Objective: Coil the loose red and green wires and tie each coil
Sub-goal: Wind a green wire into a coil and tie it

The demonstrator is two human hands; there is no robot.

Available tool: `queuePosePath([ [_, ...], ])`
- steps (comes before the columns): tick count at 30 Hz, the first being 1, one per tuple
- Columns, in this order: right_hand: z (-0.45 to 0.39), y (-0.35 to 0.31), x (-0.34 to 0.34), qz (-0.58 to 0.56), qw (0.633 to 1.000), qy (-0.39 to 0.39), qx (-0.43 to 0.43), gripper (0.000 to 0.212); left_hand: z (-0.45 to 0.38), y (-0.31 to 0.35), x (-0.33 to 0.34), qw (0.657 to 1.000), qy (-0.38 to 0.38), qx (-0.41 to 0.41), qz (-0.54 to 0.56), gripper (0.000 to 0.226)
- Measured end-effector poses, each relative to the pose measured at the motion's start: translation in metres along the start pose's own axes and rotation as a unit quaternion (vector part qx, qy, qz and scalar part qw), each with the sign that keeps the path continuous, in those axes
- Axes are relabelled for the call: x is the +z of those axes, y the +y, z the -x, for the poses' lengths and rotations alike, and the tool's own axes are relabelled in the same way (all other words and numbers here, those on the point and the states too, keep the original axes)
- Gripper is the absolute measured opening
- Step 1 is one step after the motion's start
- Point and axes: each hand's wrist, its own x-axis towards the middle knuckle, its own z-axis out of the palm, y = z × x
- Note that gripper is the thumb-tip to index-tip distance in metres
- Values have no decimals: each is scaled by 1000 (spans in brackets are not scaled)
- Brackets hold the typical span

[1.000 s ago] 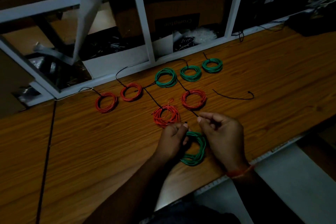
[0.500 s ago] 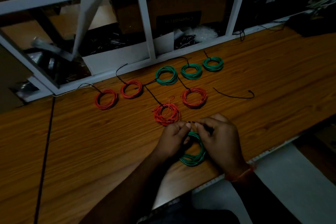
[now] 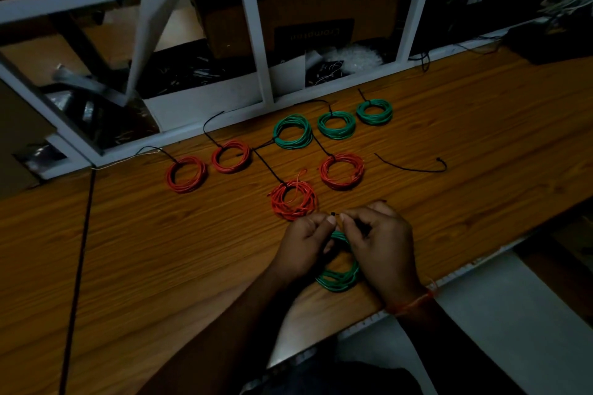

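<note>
2 hands (image 3: 349, 244) pinch a black tie (image 3: 333, 213) over a green coil (image 3: 340, 277).

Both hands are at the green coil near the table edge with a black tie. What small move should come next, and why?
Probably pull the black tie snug. The left hand and right hand pinch it, fingertips nearly touching, just above the green coil, and its strands look loose. The other coils already carry ties.

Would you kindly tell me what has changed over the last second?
The right hand moved in toward the left hand; their fingertips now meet over the green coil, pinching the black tie. The seven tied coils and the spare tie stayed put.
</note>
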Motion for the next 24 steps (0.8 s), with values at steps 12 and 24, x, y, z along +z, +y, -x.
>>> queuePosePath([
  [12,-5,-2,-3,0,999,-29,21,16,2,-3,3,1000,-11,9,-24,34],
  [24,-28,1,-7,-84,979,-91,163,30,6,1,3,997,-16,51,-57,34],
])
